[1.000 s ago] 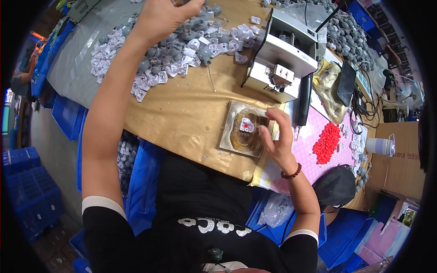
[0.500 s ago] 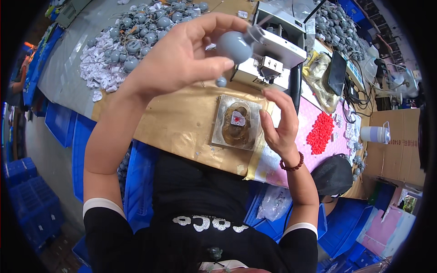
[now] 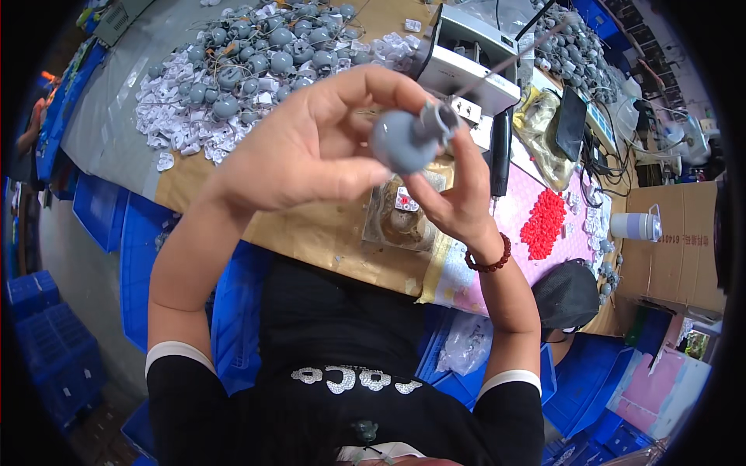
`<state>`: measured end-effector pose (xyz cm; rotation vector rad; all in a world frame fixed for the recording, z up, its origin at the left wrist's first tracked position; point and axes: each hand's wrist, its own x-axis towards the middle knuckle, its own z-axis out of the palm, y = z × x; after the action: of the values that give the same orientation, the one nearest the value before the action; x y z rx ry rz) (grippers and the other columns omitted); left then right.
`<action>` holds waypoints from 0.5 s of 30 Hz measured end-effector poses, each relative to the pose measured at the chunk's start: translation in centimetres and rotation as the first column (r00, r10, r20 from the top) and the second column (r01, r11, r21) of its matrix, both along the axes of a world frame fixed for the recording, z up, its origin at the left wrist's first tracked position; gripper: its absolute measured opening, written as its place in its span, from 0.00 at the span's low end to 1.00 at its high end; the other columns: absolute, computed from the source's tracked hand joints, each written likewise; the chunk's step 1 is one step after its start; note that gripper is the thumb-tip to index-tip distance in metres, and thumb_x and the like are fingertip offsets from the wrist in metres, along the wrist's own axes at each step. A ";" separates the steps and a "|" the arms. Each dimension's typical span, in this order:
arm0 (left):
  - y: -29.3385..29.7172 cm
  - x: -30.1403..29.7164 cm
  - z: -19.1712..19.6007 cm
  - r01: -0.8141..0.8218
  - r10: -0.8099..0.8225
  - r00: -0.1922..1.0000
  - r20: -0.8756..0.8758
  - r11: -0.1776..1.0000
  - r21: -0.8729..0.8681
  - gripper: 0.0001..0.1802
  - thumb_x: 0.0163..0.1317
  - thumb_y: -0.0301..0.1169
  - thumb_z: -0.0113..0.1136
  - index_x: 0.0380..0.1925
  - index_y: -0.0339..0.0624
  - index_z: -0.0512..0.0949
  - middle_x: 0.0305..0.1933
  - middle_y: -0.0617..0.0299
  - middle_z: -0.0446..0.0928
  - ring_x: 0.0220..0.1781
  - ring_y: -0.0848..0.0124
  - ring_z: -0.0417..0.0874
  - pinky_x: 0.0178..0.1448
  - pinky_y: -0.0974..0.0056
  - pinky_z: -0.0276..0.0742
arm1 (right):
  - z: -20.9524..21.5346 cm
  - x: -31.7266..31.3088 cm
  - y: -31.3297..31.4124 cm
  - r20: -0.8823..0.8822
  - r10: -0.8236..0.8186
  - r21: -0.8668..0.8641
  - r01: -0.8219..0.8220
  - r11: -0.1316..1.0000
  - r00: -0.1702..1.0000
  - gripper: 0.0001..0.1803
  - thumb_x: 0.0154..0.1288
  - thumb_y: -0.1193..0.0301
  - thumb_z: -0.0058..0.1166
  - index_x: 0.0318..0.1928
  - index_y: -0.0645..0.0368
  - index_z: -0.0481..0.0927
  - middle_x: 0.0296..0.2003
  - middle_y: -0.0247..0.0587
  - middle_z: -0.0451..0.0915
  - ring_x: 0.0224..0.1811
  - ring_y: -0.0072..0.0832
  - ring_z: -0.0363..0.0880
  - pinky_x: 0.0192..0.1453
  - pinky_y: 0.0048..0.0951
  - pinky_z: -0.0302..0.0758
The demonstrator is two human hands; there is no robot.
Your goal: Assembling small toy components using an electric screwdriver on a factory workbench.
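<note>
Head view: grey bulb-shaped ball (image 3: 400, 142), collared neck, thin lead, one, held aloft before the metal fixture block (image 3: 375, 221); left hand (image 3: 303, 147), fingers curled, pinching the ball; right hand (image 3: 466, 190), thumb and forefinger parted about the neck, contact uncertain; white plastic piece with red centre (image 3: 406, 199), on the block; change: right hand, apart half a second ago, now joins, suggesting two-handed handling

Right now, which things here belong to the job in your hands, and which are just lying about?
Likely in the job:
gray ball in the left hand, right hand near its neck
white piece on metal block
heaped gray balls, red bits

Seemingly just lying about:
bottle
cardboard box
dark phone-like slab
</note>
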<state>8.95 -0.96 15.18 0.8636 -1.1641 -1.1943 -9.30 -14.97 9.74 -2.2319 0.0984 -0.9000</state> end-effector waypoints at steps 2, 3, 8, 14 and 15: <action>0.4 -0.9 0.0 0.024 -0.027 0.995 -0.097 0.999 -0.028 0.32 0.55 0.16 0.56 0.63 0.37 0.65 0.65 0.48 0.68 0.68 0.55 0.75 0.70 0.53 0.77 | 0.4 -0.3 0.2 -0.066 0.073 0.104 -0.066 0.992 0.995 0.27 0.62 0.78 0.63 0.63 0.65 0.74 0.55 0.50 0.81 0.58 0.40 0.81 0.60 0.38 0.78; 0.8 -1.1 0.2 -0.048 0.047 0.998 -0.043 0.999 -0.013 0.30 0.54 0.16 0.55 0.60 0.37 0.66 0.67 0.48 0.66 0.69 0.52 0.74 0.68 0.52 0.80 | 0.4 -0.5 0.2 -0.100 0.137 0.204 -0.115 0.972 0.985 0.25 0.65 0.78 0.62 0.62 0.65 0.75 0.52 0.49 0.83 0.54 0.37 0.83 0.57 0.36 0.79; 1.7 -1.4 -5.4 -0.038 0.083 0.877 -0.473 0.994 0.104 0.19 0.58 0.14 0.51 0.50 0.37 0.71 0.65 0.50 0.67 0.66 0.55 0.77 0.63 0.56 0.82 | 0.7 -3.8 -0.1 0.164 0.312 0.947 -0.238 0.216 0.936 0.19 0.73 0.77 0.55 0.62 0.63 0.77 0.40 0.40 0.84 0.23 0.11 0.67 0.25 0.14 0.64; 3.6 -6.4 -11.7 0.096 0.034 0.887 -0.461 0.962 0.256 0.07 0.67 0.22 0.54 0.41 0.38 0.80 0.57 0.55 0.72 0.57 0.64 0.78 0.63 0.56 0.76 | -1.2 -5.9 0.1 -0.082 0.276 0.988 0.042 0.147 0.958 0.17 0.73 0.76 0.54 0.60 0.65 0.78 0.42 0.44 0.86 0.21 0.11 0.66 0.23 0.15 0.63; 3.6 -6.8 -11.8 0.008 0.060 0.969 -0.240 0.962 0.272 0.06 0.67 0.23 0.55 0.41 0.38 0.80 0.55 0.56 0.73 0.56 0.66 0.78 0.61 0.58 0.75 | -2.0 -5.9 0.1 -0.218 0.258 0.946 0.139 0.293 0.941 0.16 0.73 0.76 0.54 0.59 0.65 0.78 0.41 0.43 0.86 0.21 0.11 0.68 0.23 0.15 0.64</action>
<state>2.13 2.68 3.36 0.9009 -0.7965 -1.4170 -15.21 -14.90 7.73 -1.1308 0.5666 -0.2008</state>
